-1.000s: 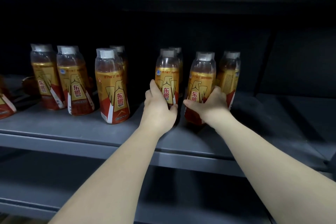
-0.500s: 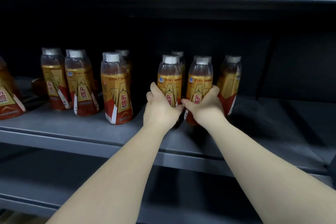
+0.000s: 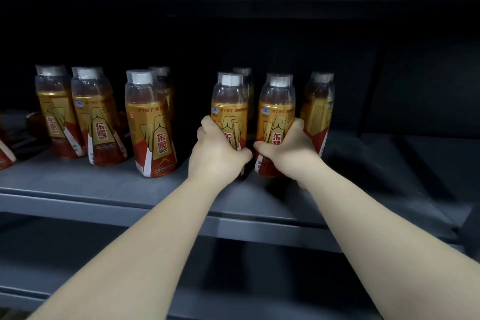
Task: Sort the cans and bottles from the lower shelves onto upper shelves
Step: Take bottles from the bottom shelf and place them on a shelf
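Grey shelf [image 3: 78, 184]: carries every bottle seen, all upright. Other bottles [image 3: 150, 125] stand on the shelf's left part. Left bottle [image 3: 229, 101] and right bottle [image 3: 277, 109] stand side by side at the shelf's middle. Left hand [image 3: 218, 153] has its fingers curled round the left bottle's lower body. Right hand [image 3: 291, 153] grips the right bottle likewise. Whether either base is clear of the shelf cannot be told.

L arm [image 3: 145, 241]: stretched fwd.
L hand [image 3: 219, 154]: curled round left bottle [image 3: 228, 109], thumb in front.
R arm [image 3: 376, 228]: stretched fwd.
R hand [image 3: 288, 154]: curled round right bottle [image 3: 276, 114].
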